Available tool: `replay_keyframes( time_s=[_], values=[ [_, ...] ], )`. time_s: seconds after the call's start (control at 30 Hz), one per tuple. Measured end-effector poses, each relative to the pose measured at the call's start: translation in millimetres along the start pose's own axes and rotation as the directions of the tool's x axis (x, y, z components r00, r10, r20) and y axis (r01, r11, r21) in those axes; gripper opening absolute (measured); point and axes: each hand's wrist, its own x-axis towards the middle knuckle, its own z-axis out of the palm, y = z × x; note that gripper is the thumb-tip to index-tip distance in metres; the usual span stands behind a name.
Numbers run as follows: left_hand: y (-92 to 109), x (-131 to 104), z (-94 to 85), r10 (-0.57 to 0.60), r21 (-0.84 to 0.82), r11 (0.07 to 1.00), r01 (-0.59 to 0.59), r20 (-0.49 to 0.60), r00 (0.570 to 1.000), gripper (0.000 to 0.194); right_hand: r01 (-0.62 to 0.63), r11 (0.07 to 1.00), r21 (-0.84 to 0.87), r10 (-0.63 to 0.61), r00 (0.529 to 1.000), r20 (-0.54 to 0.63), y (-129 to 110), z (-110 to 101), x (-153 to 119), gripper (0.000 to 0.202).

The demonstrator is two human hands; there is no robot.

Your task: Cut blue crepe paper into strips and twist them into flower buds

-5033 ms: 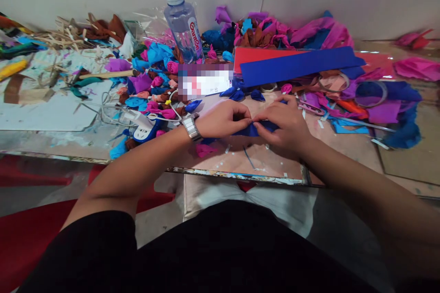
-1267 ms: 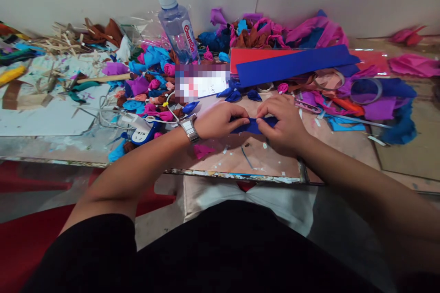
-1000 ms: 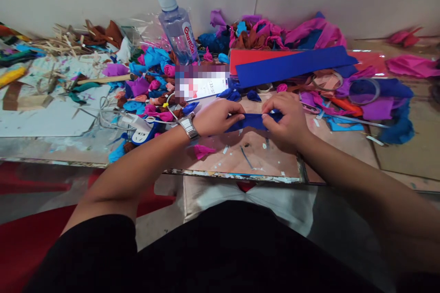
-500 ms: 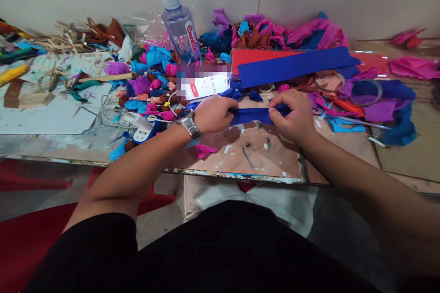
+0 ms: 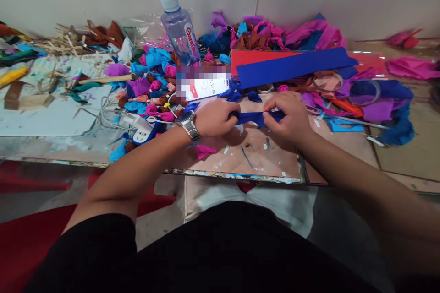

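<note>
Between my two hands stretches a strip of dark blue crepe paper (image 5: 252, 118), held just above the table. My left hand (image 5: 217, 118), with a metal watch on the wrist, is closed on the strip's left end. The thumb and fingers of my right hand (image 5: 288, 114) pinch it nearer the right end. Right behind the hands, a small twisted piece of blue paper (image 5: 255, 96) lies on the table. A longer flat blue crepe strip (image 5: 295, 67) rests across a red sheet (image 5: 237, 58) farther back. A lit phone (image 5: 206, 88) showing a timer lies behind my left hand.
A plastic bottle (image 5: 180, 32) stands at the back. Heaps of coloured paper scraps (image 5: 261, 32) lie around it. Left of my hands are a power strip (image 5: 142, 132) with cables and a wooden stick (image 5: 106, 79). Tape rolls (image 5: 366, 92) sit on the right. The table's front edge (image 5: 233, 174) is close.
My right hand has shifted slightly left, closer to my left hand, so the visible stretch of blue strip is shorter. Both hands keep hold of it.
</note>
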Motion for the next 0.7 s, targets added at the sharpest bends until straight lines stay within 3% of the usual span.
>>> replay_keyframes(
  time_s=[0.23,0.47,0.7],
  values=[
    [8,-2,0.4,0.217,-0.3,0.931,-0.207,0.001,0.976,0.035,0.048,0.997,0.06,-0.055,0.992,0.115,-11,4,-4,0.006],
    [5,2,5.7,0.233,-0.367,0.907,-0.207,0.028,0.972,0.034,0.094,0.995,0.04,-0.1,0.975,0.199,-14,0,-5,0.013],
    [6,1,3.9,0.221,-0.489,0.859,-0.149,0.093,0.971,0.033,0.088,0.996,0.028,-0.091,0.984,0.155,-15,2,-4,0.009]
  ],
)
